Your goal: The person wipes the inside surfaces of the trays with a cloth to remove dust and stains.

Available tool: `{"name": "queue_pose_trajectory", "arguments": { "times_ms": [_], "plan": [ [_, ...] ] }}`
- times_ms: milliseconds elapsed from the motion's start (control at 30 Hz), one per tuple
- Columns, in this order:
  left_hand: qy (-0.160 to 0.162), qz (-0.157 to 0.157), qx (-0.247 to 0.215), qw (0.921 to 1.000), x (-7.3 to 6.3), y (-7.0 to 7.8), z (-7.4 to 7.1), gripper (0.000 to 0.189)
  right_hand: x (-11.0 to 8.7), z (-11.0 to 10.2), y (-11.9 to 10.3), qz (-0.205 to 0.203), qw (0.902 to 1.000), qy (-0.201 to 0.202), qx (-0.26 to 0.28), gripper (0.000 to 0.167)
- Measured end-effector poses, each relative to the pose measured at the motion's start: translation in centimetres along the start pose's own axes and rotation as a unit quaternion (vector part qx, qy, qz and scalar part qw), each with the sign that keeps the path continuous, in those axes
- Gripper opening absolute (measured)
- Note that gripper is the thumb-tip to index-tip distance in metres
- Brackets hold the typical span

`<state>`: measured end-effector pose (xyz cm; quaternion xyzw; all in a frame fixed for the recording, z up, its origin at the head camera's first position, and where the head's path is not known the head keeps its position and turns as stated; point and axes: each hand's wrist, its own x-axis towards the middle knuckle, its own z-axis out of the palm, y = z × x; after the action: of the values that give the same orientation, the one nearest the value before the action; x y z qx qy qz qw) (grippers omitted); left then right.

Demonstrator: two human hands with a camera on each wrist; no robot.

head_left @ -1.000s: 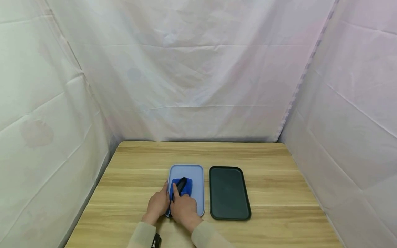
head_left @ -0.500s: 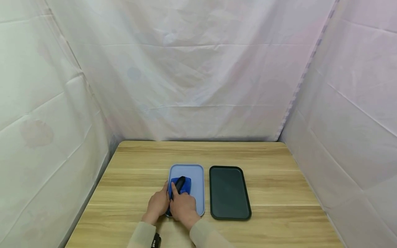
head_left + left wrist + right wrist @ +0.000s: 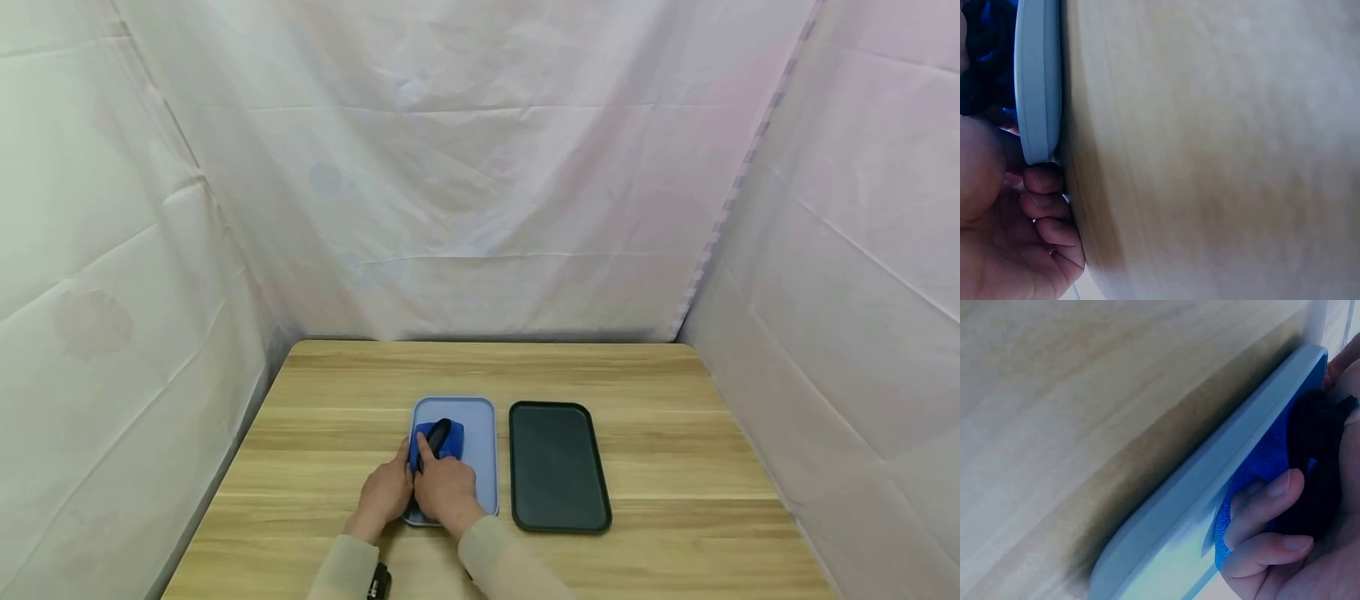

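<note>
A light blue tray (image 3: 481,454) lies on the wooden table, left of centre. My left hand (image 3: 386,490) holds it by its left side; in the left wrist view the fingers (image 3: 1047,207) curl against the tray's outer wall near a corner. On the tray is a blue cloth (image 3: 456,443) with a fuzzy surface, topped by a long black thing (image 3: 438,435) with a rounded tip. My right hand (image 3: 446,487) grips this black thing, index finger stretched along it and other fingers bent round, as the right wrist view shows. The palm covers its near end.
A dark green tray (image 3: 558,467) stands to the right of the light blue one, a narrow gap between them. White curtains (image 3: 480,183) enclose the table (image 3: 675,417) at the back and both sides. A black device (image 3: 379,582) sits by the left sleeve.
My right hand shifts slightly left, then slightly away from me, and the blue cloth and black thing move with it on the tray. My left hand keeps its place at the tray's side.
</note>
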<state>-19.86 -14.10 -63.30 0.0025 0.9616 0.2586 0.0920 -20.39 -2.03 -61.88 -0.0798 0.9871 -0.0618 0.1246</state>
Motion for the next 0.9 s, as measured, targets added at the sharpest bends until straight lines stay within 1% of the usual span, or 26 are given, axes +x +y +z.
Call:
{"name": "queue_pose_trajectory", "arguments": {
  "times_ms": [233,467,700,900],
  "plan": [
    [0.000,-0.006,0.009,0.9999,0.1,-0.1,0.0,0.055,1.0,0.0,0.1,0.012,0.9996,-0.007,0.024,0.066],
    [-0.006,-0.013,0.000,0.9999,0.1,-0.1,0.1,0.056,1.8,-0.4,0.1,0.021,0.9990,-0.012,0.038,0.066],
    [-0.005,-0.015,0.002,0.9999,0.2,-0.1,0.2,0.055,2.3,-0.7,0.3,0.030,0.9983,-0.006,0.049,0.065],
    [-0.005,-0.015,0.004,0.9999,0.2,0.0,0.2,0.055,2.6,-1.1,0.3,0.033,0.9978,-0.008,0.056,0.066]
  ]
}}
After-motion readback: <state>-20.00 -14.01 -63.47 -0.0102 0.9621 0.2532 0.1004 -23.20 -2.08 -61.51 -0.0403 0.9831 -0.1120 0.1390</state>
